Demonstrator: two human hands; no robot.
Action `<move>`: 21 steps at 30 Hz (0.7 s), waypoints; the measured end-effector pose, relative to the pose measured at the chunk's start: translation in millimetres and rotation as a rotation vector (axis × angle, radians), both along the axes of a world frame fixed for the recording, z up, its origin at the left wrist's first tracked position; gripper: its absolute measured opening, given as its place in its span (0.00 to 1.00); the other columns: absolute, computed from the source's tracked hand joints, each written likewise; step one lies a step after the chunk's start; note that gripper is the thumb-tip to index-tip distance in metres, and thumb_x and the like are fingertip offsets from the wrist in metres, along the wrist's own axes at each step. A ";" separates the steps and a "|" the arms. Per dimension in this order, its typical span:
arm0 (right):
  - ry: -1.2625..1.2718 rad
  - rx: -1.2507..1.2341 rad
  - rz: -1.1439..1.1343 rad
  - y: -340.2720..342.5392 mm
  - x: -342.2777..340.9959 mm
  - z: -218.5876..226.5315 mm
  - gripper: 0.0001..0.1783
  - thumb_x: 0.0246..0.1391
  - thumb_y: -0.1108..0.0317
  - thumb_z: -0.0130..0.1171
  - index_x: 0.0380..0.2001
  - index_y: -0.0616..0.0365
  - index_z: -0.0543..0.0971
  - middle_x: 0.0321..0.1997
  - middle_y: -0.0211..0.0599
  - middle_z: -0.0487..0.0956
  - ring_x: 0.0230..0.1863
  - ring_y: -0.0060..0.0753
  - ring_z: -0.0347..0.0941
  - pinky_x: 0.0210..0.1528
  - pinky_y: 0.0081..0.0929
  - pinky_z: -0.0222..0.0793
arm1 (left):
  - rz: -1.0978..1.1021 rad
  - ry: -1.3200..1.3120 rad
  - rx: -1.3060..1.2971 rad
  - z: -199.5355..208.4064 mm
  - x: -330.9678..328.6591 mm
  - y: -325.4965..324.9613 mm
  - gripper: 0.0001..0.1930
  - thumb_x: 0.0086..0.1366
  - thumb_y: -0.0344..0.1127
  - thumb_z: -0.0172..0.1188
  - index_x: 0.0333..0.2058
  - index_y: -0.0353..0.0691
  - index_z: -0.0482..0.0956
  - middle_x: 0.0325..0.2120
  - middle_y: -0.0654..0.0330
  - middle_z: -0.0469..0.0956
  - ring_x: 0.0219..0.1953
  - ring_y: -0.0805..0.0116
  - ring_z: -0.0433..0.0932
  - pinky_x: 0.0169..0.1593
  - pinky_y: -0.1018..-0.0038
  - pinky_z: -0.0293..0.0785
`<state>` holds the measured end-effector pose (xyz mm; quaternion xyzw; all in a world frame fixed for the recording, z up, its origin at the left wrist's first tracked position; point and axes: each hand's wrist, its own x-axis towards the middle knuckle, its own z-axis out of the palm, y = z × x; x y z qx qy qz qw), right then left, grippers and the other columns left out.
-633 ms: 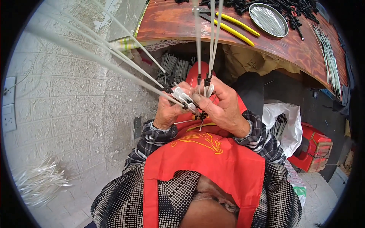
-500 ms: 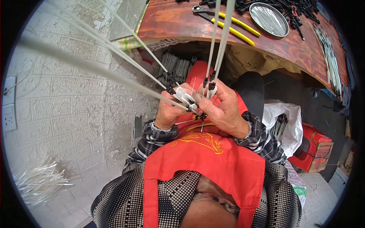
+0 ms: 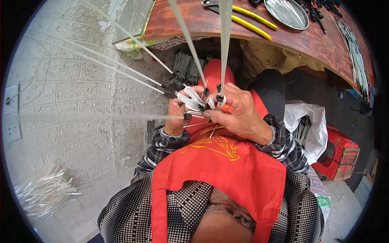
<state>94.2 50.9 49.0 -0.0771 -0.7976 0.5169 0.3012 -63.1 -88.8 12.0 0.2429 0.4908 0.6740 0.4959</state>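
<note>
Both hands meet above my red-aproned lap, around the hub (image 3: pixel 204 106) of a frame of long, thin white rods. The rods fan out from it; several have black joints (image 3: pixel 169 93) near the hub, and white plastic clips (image 3: pixel 193 98) cluster there. My left hand (image 3: pixel 175 115) closes round the hub's left side, its fingers partly covered by clips and rods. From the right, my right hand (image 3: pixel 237 107) grips the hub with the thumb pressed along its front. One long rod (image 3: pixel 121 117) stretches left, blurred by motion. Thin short rods stick out below the hub toward the apron.
Ahead is a wooden table (image 3: pixel 182 20) bearing yellow-handled pliers (image 3: pixel 253 25), a round tray (image 3: pixel 304 23) of thin pieces, black parts and a rod bundle (image 3: pixel 352 56). More rods stand beneath. A white bag (image 3: pixel 318 137) and red box (image 3: pixel 340 154) lie right; white strips (image 3: pixel 44 192) left.
The rods have turned about the hub. The blurred left rod has dropped to nearly level, and one upper rod has tilted left. Both hands keep their hold, nearly in place.
</note>
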 end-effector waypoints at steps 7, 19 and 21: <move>-0.050 -0.056 -0.055 -5.4 3.0 -0.7 0.14 0.40 0.70 0.73 0.31 0.60 0.79 0.24 0.33 0.77 0.28 0.32 0.71 0.30 0.29 0.67 | -0.008 -0.070 0.033 21.7 10.7 10.7 0.32 0.56 0.44 0.68 0.54 0.30 0.69 0.38 0.57 0.79 0.38 0.71 0.79 0.43 0.76 0.76; -0.057 -0.271 0.101 6.6 7.9 -12.2 0.13 0.41 0.74 0.70 0.32 0.61 0.79 0.23 0.35 0.77 0.25 0.30 0.74 0.27 0.26 0.68 | -0.201 -0.252 -0.058 20.5 -18.8 19.4 0.26 0.52 0.38 0.66 0.49 0.31 0.73 0.41 0.55 0.79 0.37 0.70 0.79 0.42 0.76 0.76; -0.066 -0.326 0.097 5.0 7.3 -11.7 0.12 0.41 0.75 0.69 0.32 0.61 0.79 0.23 0.35 0.77 0.25 0.30 0.74 0.28 0.25 0.68 | -0.185 -0.221 -0.059 18.1 -19.8 17.8 0.26 0.52 0.38 0.67 0.48 0.31 0.74 0.41 0.54 0.79 0.37 0.70 0.79 0.42 0.76 0.76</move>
